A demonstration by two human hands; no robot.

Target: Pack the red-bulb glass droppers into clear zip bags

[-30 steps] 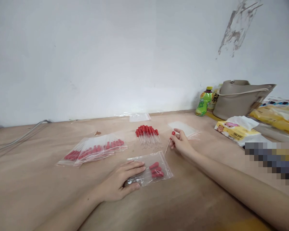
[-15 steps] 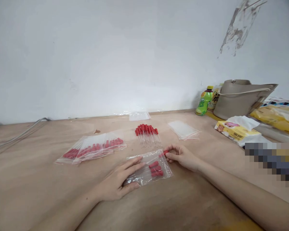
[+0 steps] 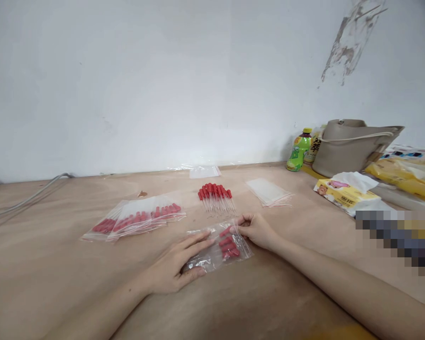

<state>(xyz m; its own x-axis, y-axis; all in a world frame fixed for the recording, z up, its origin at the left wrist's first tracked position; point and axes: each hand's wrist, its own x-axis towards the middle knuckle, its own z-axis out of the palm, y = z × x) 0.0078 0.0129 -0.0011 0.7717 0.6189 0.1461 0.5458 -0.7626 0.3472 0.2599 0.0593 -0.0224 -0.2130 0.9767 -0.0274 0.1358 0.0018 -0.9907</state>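
A clear zip bag [image 3: 212, 252] lies on the wooden table [image 3: 56, 283] with several red-bulbed droppers inside. My left hand [image 3: 179, 269] rests flat on the bag's left end, fingers stretched out, thumb at its near edge. My right hand [image 3: 255, 230] is at the bag's open right end, fingers pinched on a red-bulbed dropper [image 3: 225, 232] that is partly inside the bag. A loose pile of droppers [image 3: 216, 197] lies just beyond the bag.
Filled bags of droppers [image 3: 136, 221] are fanned out at the left. A stack of empty bags [image 3: 269, 192] lies at the right rear, another [image 3: 204, 172] by the wall. A green bottle [image 3: 299, 149], beige handbag [image 3: 350, 147], tissue pack [image 3: 343, 192] and yellow packets [image 3: 407, 177] stand at the right. A cable [image 3: 28, 200] runs along the left.
My right hand carried one dropper from near the empty bags down to the open bag and pushed it in leftward. My left hand stayed on the bag.
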